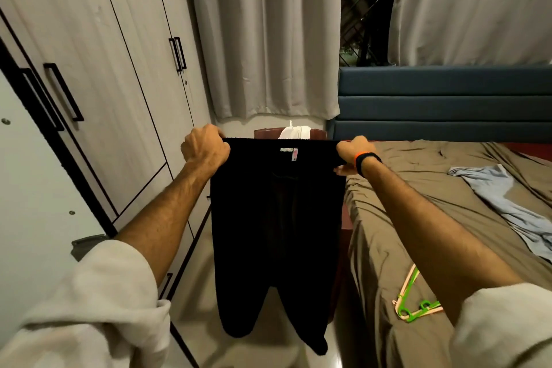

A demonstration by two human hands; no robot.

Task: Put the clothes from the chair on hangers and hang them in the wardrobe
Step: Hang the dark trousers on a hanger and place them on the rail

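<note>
A pair of black trousers (276,233) is held up by the waistband in front of the wearer, between the wardrobe (89,75) on the left and the bed (418,188) on the right. The left hand (204,149) is clenched on one end of the waistband and the right hand (354,152) is pinched on the other, so that each grip is clamped on the cloth and the band is stretched flat. The legs hang free, the cuffs just above the floor.

Behind the waistband the top of the chair (263,133) is partly seen, with a white garment (294,131) on it; what else is left there is hidden by the trousers.

The hangers (413,302), green and pale pink, lie on the bed near the right forearm, well apart from both hands. One hand will probably have to be freed to reach them, and the trousers could then sag to one side or drag on the floor. If the legs are folded unevenly over a hanger bar, the garment could slide off.

The wardrobe is the only container in view; all visible doors appear closed, so nothing of its contents can be told, and a door must be opened before anything is hung. A light blue garment (507,206) lies spread on the bed.
</note>
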